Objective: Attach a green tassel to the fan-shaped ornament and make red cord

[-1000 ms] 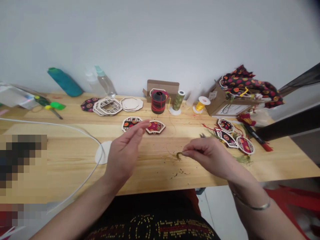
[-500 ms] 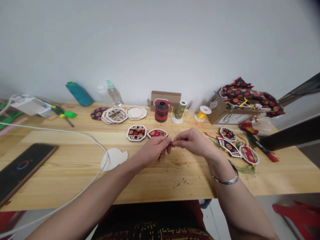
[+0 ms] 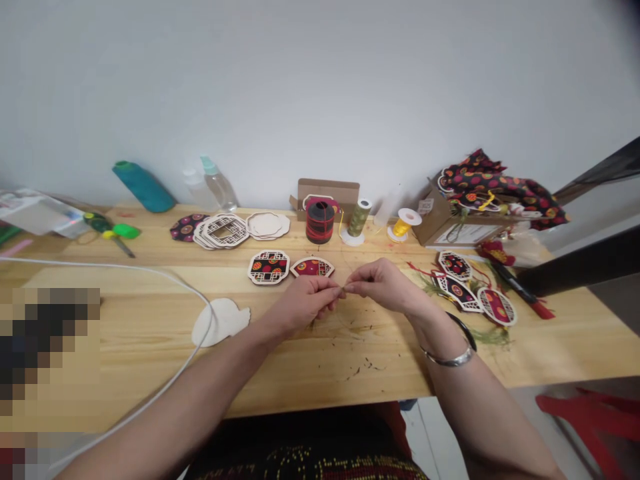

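Note:
My left hand (image 3: 315, 298) and my right hand (image 3: 379, 285) meet fingertip to fingertip above the middle of the table. Both are closed in a pinch, and whatever lies between the fingers is too small to make out. Just beyond my left hand is a fan-shaped ornament (image 3: 313, 267) with a pale wooden frame over red patterned fabric, partly covered by that hand. To its left lies an eight-sided ornament (image 3: 269, 267) with dark patterned fabric. A blank pale cutout (image 3: 220, 321) rests beside my left forearm, a white cable (image 3: 211, 313) crossing it.
Along the wall stand a red-and-black thread spool (image 3: 320, 223), a green spool (image 3: 359, 220), a yellow spool (image 3: 401, 229) and stacked wooden frames (image 3: 225, 231). Tasselled ornaments (image 3: 460, 293) lie at right, before a cardboard box (image 3: 433, 213). Dark scraps (image 3: 367, 365) dot the near tabletop.
The view has shifted slightly, so objects at left sit further left. My hands stay pinched together in nearly the same place, with the left fingers a little straighter.

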`<state>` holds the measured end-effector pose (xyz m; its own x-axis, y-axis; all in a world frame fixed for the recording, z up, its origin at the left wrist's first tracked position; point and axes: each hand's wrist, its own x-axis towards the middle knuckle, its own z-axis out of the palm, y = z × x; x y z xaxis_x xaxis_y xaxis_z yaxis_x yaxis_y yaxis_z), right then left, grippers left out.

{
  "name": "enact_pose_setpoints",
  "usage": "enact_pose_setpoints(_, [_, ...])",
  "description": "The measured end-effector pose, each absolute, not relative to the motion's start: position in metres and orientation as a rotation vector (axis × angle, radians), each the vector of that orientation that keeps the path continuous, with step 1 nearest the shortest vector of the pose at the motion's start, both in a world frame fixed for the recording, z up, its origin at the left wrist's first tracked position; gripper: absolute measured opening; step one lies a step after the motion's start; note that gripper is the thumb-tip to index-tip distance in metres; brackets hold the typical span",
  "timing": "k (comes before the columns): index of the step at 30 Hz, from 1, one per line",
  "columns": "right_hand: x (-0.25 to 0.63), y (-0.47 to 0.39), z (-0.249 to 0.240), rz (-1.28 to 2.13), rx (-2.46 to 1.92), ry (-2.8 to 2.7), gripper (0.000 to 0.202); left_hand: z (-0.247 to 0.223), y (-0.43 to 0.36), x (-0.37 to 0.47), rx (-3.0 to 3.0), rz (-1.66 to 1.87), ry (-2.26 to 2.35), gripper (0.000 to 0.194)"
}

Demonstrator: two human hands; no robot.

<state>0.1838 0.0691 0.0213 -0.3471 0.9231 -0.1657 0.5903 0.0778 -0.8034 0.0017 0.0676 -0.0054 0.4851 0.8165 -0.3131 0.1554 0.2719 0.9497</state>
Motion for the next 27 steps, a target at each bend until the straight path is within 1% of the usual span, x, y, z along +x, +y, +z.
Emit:
enact_pose_setpoints(3, [0.189, 0.061, 0.024, 1.017, -1.551, -2.053, 0.022, -0.008, 0.065, 0.003, 1.178, 0.612, 0.998, 0.020])
enact_pose_setpoints(5, [0.201, 0.048, 0.025, 0.729, -1.682, -2.099, 0.022, -0.010, 0.064, 0.002, 1.093, 0.688, 0.997, 0.019])
enact_pose_setpoints(8, [0.227, 0.015, 0.018, 0.188, -2.011, -2.130, 0.028, -0.012, 0.064, 0.000, 0.927, 0.810, 0.968, 0.018])
enact_pose_setpoints(11, [0.251, -0.020, 0.001, -0.084, -2.274, -2.168, 0.031, -0.012, 0.066, -0.002, 0.785, 0.900, 0.923, 0.020])
enact_pose_setpoints(13, [0.260, -0.036, -0.010, -0.113, -2.390, -2.154, 0.026, -0.012, 0.067, -0.003, 0.735, 0.932, 0.909, 0.021])
enact_pose_setpoints(17, [0.263, -0.047, -0.021, -0.088, -2.405, -2.123, 0.028, -0.010, 0.067, -0.003, 0.712, 0.965, 0.899, 0.020])
enact_pose_setpoints(22, [0.275, -0.039, -0.021, -0.076, -2.391, -2.102, 0.025, -0.009, 0.066, -0.003, 0.708, 0.975, 0.899, 0.019])
enact_pose_setpoints(27, [0.296, -0.026, -0.017, -0.165, -2.436, -2.131, 0.023, -0.010, 0.066, -0.004, 0.716, 0.950, 0.880, 0.019])
